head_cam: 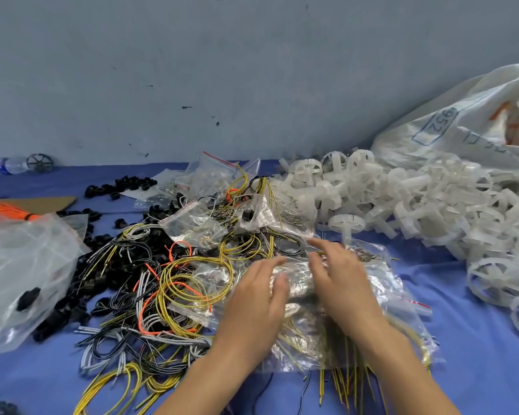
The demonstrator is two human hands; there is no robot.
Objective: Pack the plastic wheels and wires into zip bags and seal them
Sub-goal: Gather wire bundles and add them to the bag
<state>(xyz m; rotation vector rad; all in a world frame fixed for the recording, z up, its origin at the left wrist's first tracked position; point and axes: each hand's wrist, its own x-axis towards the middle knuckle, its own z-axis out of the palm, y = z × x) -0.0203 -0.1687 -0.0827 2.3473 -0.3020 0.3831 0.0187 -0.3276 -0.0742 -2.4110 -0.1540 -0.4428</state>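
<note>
Nearest to the person, some thin straight wires (342, 384) in yellow and black stick out from under a flat pile of clear zip bags (396, 298) on the blue cloth (477, 354). I think the pile lies just in front of the body so that one bag at a time can be taken without reaching. Both hands are over this pile. The left hand (261, 298) rests on the crinkled plastic with its fingers nearly straight and close together. The right hand (339, 274) is just beside it, with fingers spread wide and pointing away. Both are blurred, so I cannot tell if a fingertip already pinches a bag edge, but neither hand is closed around anything. In my judgement they are separating one bag from the others. To the left of the left hand, touching the pile, lies a heap of tangled wires (186, 283) in yellow, grey, black and orange, mixed with small black parts (72, 304). This heap is close enough to be pulled in by that hand. Further left is a large soft bag (21, 265), half collapsed. Beyond the right fingertips, near but not touching them, begins the mass of white plastic wheels (402, 199). They spill from an open sack (450, 127) which leans on the wall (222, 70), probably tipped so that the wheels flow toward the working place. More small bags with red strips (216, 172) lie behind the wires, and a bottle (9, 164) lies far to the left.
</note>
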